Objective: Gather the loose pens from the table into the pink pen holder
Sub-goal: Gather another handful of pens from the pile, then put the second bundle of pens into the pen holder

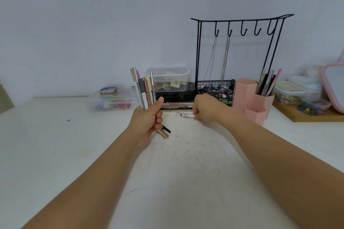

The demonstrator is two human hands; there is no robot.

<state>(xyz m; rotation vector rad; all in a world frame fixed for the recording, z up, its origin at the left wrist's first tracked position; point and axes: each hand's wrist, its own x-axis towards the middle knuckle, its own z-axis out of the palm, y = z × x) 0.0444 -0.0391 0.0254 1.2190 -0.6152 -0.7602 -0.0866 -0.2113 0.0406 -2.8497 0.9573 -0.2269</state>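
Observation:
My left hand point(149, 119) holds a bundle of pens point(144, 89) upright above the white table point(186, 163), their lower ends poking out below my fist. My right hand point(204, 108) is down on the table, fingers pinched on the right end of a white pen point(184, 115) that lies flat. Behind it several brown and dark pens point(176, 105) lie side by side. The pink pen holder point(255, 98), made of hexagonal tubes, stands just right of my right hand; its tallest rear tube has several pens point(267, 83) in it.
A black wire rack point(240, 24) with hooks and hanging chains stands behind the holder, over a wire basket point(214, 89) of small items. Clear plastic boxes point(167, 78) sit at the back centre and left. A wooden tray point(305, 117) with containers is at the right.

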